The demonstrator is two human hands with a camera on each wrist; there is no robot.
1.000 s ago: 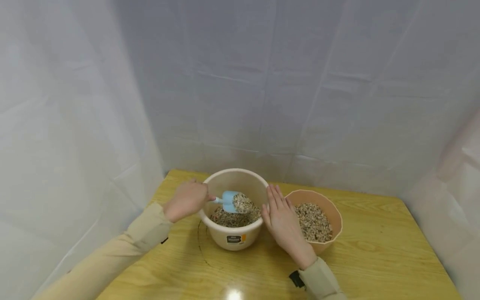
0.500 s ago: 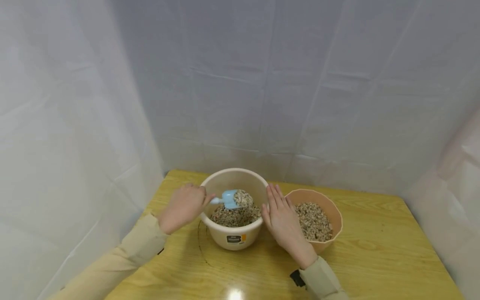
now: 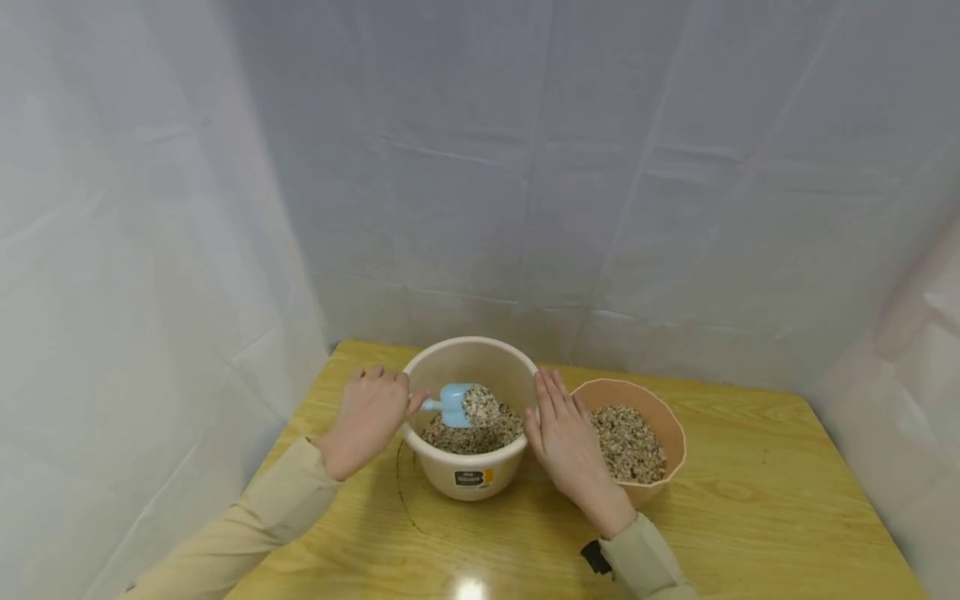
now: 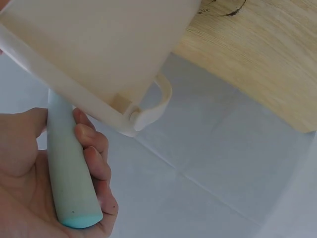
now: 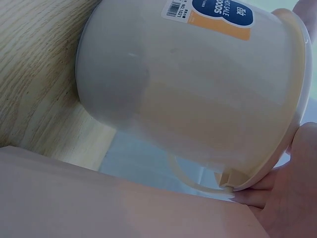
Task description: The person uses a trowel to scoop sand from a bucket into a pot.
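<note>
- White sheeting (image 3: 525, 167) closes off the space on three sides; a yellow wooden table (image 3: 750, 517) carries everything below.
- Cream bucket (image 3: 468, 475) — sits between the two hands, partly filled with mixed gravel (image 3: 472, 437). A printed label faces the person.
- Peach bowl (image 3: 667, 433) — just beyond the right hand, touching or nearly touching the bucket; it holds a fuller bed of the same gravel.
- Right hand (image 3: 566, 446) — fingers straight and together, laid flat against the bucket's outer wall and rim, bracing it. It grasps nothing.
- Left hand (image 3: 367, 417) — fingers curled round the handle of the blue scoop (image 3: 453, 404); the left wrist view shows the handle (image 4: 67, 163) seated across the palm, its butt end at the heel of the hand.
- Scoop blade — reaches from the grip over the rim into the bucket, loaded with gravel, low over the bed.
- Technique, as judged: keep the blade level while lifting so the load does not spill; hold the flat right hand firm against the wall so the bucket does not slide or tip.
- Not visible: the bucket's depth of fill, the contact between bucket and bowl, and the right thumb. Both wrist views are filled by the bucket's outside — neither shows the blade or the gravel.
</note>
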